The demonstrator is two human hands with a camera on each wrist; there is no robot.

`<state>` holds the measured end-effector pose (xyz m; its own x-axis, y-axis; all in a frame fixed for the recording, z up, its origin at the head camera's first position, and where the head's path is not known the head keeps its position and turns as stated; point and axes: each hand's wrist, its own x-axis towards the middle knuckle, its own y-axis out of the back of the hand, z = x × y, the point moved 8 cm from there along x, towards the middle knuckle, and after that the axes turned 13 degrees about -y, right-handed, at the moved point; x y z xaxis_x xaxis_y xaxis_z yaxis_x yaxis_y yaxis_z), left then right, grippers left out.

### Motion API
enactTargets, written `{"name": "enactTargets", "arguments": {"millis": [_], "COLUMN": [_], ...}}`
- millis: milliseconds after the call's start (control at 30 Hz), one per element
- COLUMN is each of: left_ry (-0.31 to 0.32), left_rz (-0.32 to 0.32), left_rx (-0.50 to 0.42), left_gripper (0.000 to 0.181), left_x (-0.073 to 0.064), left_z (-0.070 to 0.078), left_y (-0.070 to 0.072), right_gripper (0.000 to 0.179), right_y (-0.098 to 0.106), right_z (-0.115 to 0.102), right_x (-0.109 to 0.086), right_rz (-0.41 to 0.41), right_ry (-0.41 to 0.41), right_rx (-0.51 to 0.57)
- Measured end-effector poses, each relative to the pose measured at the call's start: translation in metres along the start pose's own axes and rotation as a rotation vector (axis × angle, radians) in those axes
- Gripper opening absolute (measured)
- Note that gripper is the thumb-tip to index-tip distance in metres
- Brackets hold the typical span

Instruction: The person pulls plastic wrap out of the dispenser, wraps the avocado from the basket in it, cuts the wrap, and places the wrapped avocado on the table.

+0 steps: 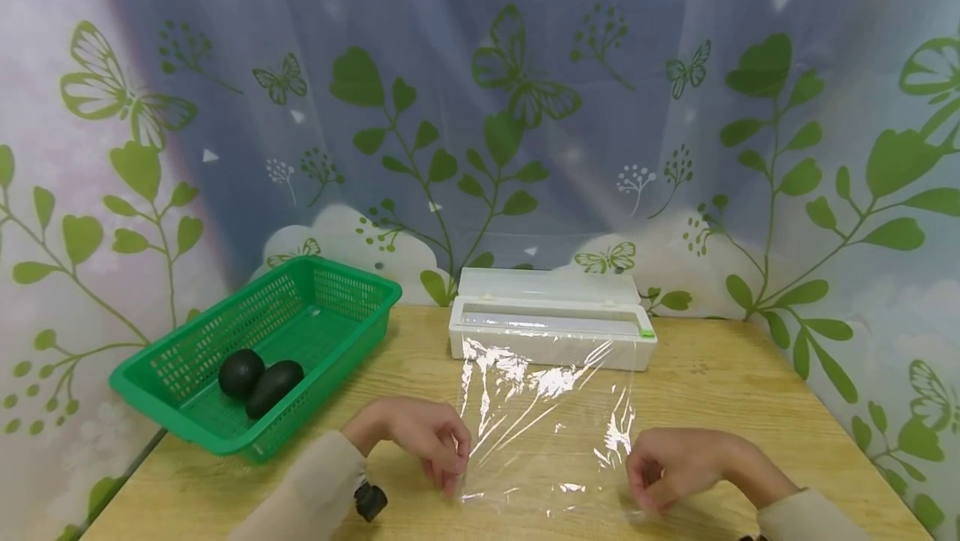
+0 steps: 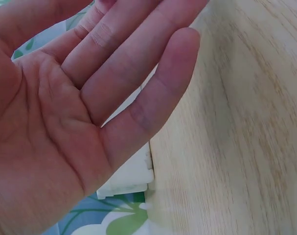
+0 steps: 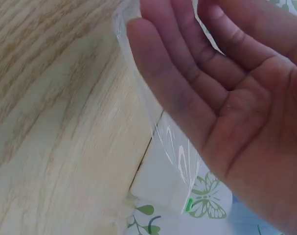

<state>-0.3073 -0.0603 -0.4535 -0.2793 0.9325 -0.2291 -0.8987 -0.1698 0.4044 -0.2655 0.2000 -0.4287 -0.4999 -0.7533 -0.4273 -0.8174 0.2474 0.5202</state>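
One clear cling film sheet (image 1: 551, 441), drawn before its white dispenser box (image 1: 547, 306), near corners pinched in curled fingers of left hand (image 1: 426, 437) and right hand (image 1: 678, 466); green basket (image 1: 339, 381) with two avocados (image 1: 276, 388), left of box.

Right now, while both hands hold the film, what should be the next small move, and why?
Perhaps ease the left hand and right hand slightly apart: they pinch the near corners of the clear film, which looks creased in front of the white box.

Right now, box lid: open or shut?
Open: the lid stands raised at the back of the white box; clear film runs over the front.
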Motion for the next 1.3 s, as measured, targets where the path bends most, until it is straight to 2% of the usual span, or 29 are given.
{"name": "enactTargets", "arguments": {"millis": [167, 300, 433, 667, 833, 967, 1167, 1300], "left_ry": [0.035, 0.052, 0.069, 0.07, 0.053, 0.054, -0.023, -0.023], "left_rz": [-0.007, -0.009, -0.009, -0.054, -0.107, -0.103, -0.055, -0.047], "left_rx": [0.001, -0.011, -0.026, -0.04, -0.019, 0.006, 0.121, 0.145], "left_gripper": [0.019, 0.018, 0.015, 0.016, 0.021, 0.02, 0.016, 0.014], "left_x": [0.003, 0.004, 0.003, 0.003, 0.005, 0.005, 0.006, 0.006], "left_z": [-0.004, -0.007, -0.007, -0.007, -0.006, -0.007, 0.0, -0.001], "left_y": [0.0, -0.001, -0.002, -0.007, -0.009, -0.009, -0.001, 0.001], "right_gripper": [0.005, 0.005, 0.003, 0.01, 0.009, 0.009, 0.009, 0.007], "right_y": [-0.001, -0.007, -0.014, -0.018, -0.019, -0.018, -0.013, -0.011], "right_z": [-0.001, 0.004, 0.01, 0.019, 0.022, 0.023, 0.02, 0.021], "right_x": [0.005, 0.007, 0.01, 0.01, 0.01, 0.01, 0.01, 0.009], "right_rz": [-0.011, -0.066, -0.1, -0.054, -0.029, -0.02, -0.003, -0.01], "right_ry": [-0.005, -0.069, -0.142, -0.286, -0.344, -0.346, -0.292, -0.28], "right_rx": [0.035, 0.081, 0.082, 0.045, 0.028, 0.031, 0.035, 0.029]}}
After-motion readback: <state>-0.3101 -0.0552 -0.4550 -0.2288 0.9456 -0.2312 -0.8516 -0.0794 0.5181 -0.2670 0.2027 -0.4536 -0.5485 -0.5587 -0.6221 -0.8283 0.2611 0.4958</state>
